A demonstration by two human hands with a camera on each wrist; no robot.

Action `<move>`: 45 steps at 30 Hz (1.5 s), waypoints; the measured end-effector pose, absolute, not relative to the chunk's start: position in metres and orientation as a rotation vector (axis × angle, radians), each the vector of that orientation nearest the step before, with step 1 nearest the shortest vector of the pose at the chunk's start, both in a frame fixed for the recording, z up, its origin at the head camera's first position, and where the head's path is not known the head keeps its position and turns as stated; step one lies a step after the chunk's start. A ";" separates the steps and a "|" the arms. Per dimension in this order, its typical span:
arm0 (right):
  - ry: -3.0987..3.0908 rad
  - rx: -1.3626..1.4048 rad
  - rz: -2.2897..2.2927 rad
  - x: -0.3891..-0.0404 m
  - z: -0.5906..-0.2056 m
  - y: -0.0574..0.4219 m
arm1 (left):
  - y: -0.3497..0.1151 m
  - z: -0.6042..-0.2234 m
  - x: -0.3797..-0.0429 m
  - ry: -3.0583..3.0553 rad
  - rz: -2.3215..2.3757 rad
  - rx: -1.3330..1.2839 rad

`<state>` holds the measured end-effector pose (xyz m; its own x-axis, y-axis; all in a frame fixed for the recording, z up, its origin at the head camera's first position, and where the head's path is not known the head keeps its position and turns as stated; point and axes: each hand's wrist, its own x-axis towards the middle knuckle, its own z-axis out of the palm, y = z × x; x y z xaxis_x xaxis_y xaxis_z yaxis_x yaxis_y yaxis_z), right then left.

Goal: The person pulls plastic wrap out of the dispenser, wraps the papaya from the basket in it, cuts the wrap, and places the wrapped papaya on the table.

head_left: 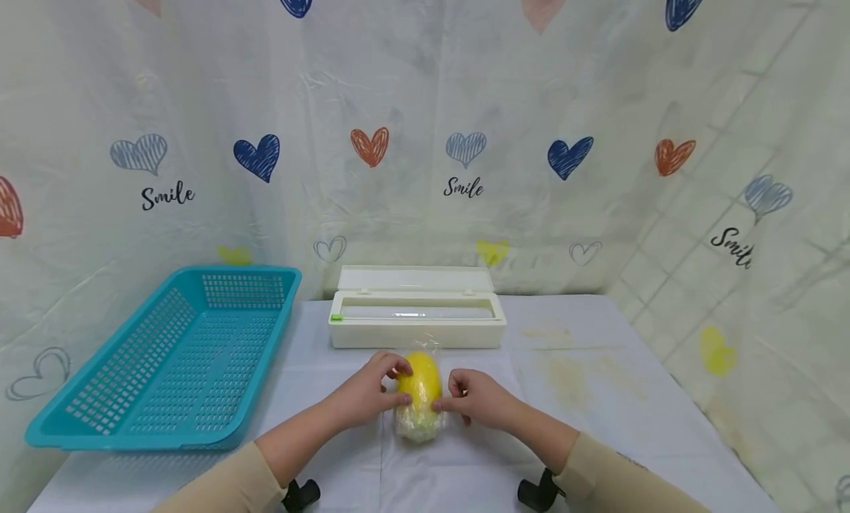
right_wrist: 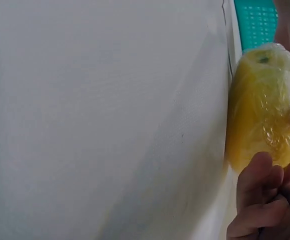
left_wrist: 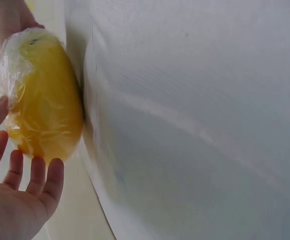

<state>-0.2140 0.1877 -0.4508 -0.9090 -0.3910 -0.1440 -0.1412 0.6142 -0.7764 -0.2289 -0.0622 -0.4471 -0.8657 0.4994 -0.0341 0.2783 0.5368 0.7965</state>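
A yellow oval fruit (head_left: 420,387) wrapped in clear cling film (head_left: 417,427) is on the cloth-covered table between the two hands. Its film is bunched and creased at the near end, and a loose bit stands up at the far end. On the fruit's left side the left hand (head_left: 369,389) holds it, thumb and curved fingertips against the wrap. From the right, the right hand (head_left: 486,400) lays its thumb on the fruit, its other fingers curled. A dark stem spot shows through the film on the fruit (right_wrist: 265,105) in the right wrist view.
Behind the fruit is a white cling film dispenser (head_left: 418,334), lid raised, with a roll inside and a green slider at its left. A blue perforated plastic basket (head_left: 229,424) stands at the left. A heart-printed curtain (head_left: 412,70) hangs behind the table (head_left: 571,424).
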 end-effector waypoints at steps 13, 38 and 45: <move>2.661 -0.532 -1.122 -0.218 -0.445 0.193 | -0.066 -0.444 -0.229 2.515 1.236 0.738; 2.784 -1.034 -0.441 -0.275 -0.423 0.188 | -0.039 -0.449 -0.193 2.700 1.071 0.378; 2.828 -0.996 -0.373 -0.272 -0.421 0.187 | -0.053 -0.451 -0.204 2.684 1.018 0.477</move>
